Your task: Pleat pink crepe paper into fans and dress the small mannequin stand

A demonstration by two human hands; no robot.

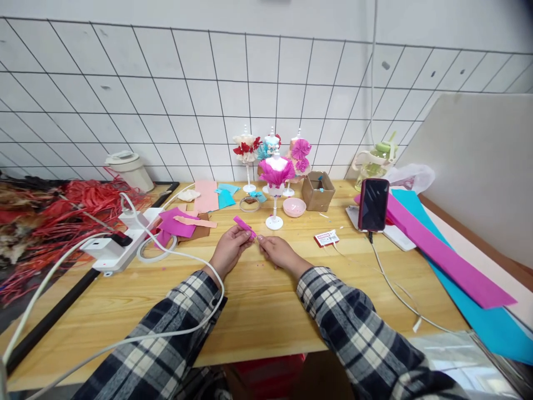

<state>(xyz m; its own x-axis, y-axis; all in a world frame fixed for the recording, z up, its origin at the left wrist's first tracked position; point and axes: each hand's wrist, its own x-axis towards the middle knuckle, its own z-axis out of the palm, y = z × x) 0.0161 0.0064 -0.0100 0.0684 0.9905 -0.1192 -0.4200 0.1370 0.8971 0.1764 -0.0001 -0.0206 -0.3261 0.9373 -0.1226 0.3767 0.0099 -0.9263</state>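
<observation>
A narrow magenta paper strip (pixel 242 224) is pinched in my left hand (pixel 230 247), its free end slanting up and left. My right hand (pixel 278 251) has its thumb and fingertips closed at the strip's lower right end. Both hands are just above the wooden table. Right behind them stands a small white mannequin (pixel 275 208) wearing a ruffled magenta paper top (pixel 277 173). A pink bowl (pixel 294 208) sits to its right. Magenta paper scraps (pixel 177 223) and a peach strip (pixel 195 221) lie to the left of my hands.
More dressed mannequins (pixel 247 150) stand by the tiled wall, beside a cardboard box (pixel 318 191). A white cable (pixel 195 258) crosses over my left sleeve from the power strip (pixel 125 241). A phone (pixel 373 205) and long paper sheets (pixel 449 250) occupy the right side.
</observation>
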